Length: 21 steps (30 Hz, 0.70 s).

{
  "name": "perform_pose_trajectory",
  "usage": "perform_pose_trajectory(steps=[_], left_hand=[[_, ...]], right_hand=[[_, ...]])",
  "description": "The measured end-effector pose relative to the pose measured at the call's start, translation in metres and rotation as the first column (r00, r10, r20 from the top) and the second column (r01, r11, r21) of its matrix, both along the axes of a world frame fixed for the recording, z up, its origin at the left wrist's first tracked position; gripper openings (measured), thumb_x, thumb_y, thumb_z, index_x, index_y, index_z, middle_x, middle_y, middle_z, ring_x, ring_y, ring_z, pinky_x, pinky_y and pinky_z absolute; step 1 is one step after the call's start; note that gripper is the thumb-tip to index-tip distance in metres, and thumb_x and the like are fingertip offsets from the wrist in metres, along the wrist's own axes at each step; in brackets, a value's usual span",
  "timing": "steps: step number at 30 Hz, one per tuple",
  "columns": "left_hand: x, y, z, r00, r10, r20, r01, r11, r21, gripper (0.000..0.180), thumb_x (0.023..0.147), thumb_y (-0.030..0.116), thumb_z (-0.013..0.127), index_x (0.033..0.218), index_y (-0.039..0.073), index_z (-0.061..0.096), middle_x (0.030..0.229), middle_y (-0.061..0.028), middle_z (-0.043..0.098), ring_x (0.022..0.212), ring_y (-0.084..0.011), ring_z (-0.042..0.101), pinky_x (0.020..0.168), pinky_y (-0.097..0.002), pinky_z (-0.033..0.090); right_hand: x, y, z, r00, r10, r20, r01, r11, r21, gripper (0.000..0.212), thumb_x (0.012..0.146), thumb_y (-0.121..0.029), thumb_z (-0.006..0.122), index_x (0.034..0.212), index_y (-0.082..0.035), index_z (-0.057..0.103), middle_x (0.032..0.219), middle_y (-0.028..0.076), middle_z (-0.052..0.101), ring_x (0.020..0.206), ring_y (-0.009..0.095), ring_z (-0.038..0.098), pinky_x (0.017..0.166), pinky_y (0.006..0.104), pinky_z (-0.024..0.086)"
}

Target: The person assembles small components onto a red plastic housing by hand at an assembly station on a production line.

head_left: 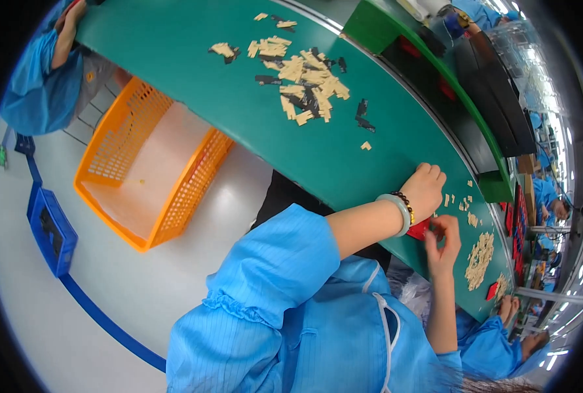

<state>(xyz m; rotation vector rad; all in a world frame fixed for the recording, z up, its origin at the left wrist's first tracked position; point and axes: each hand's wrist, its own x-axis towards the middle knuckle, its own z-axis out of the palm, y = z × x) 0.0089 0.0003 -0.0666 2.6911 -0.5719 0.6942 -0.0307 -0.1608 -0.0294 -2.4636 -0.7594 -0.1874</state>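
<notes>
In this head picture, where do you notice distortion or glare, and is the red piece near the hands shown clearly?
Head view: the green table bows along its far edge; the pale floor has soft glare beside the orange basket; ceiling lights burn out at the right rim; the red piece shows only partly between left hand and right hand.

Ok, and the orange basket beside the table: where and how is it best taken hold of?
Probably by the rims of its two long walls, coming from the picture's lower left. The orange basket has its mouth facing up, so those rims look graspable from above, while the edge of the green table seems to overlap its far end.
</notes>
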Motion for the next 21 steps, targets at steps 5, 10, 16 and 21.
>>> perform_pose_trajectory(steps=[5,10,16,21], left_hand=[[0.0,-0.009,0.008,0.999,0.021,-0.032,-0.017,0.993,0.121,0.018,0.08,0.023,0.058,0.084,0.013,0.073,0.092,-0.005,0.056,0.095,-0.0244,0.049,0.079,-0.0387,0.039],[0.005,-0.021,0.013,0.997,0.059,-0.049,-0.039,0.941,0.338,0.023,0.084,0.026,0.058,0.094,0.012,0.072,0.091,-0.0056,0.056,0.092,-0.0264,0.051,0.073,-0.0417,0.039],[0.002,0.006,0.012,0.987,-0.024,-0.162,0.068,0.96,0.272,0.032,0.088,0.036,0.057,0.101,0.012,0.072,0.097,-0.0067,0.056,0.099,-0.0272,0.048,0.08,-0.0429,0.036],[-0.038,0.058,0.036,0.992,0.118,0.049,-0.121,0.991,0.06,0.057,0.085,0.042,0.058,0.121,-0.002,0.058,0.116,-0.0128,0.053,0.117,-0.0286,0.042,0.095,-0.0391,0.033]], right_hand=[[-0.01,-0.004,-0.002,0.961,0.227,0.156,-0.198,0.963,-0.182,0.036,0.069,-0.009,0.078,0.101,-0.003,0.064,0.106,0.013,0.055,0.084,0.026,0.061,0.075,0.0333,0.051],[-0.01,-0.002,-0.004,0.955,0.222,0.197,-0.176,0.957,-0.229,0.025,0.072,-0.002,0.073,0.097,-0.004,0.067,0.104,0.011,0.061,0.088,0.027,0.063,0.074,0.0343,0.052],[-0.003,-0.001,-0.011,0.95,0.261,0.17,-0.213,0.943,-0.257,0.025,0.071,-0.004,0.075,0.094,-0.003,0.066,0.099,0.011,0.063,0.083,0.027,0.064,0.069,0.0341,0.052],[0.014,-0.012,-0.004,0.923,0.278,0.265,-0.209,0.942,-0.263,0.026,0.067,-0.001,0.076,0.091,-0.004,0.066,0.092,0.01,0.064,0.076,0.023,0.064,0.062,0.0309,0.051]])
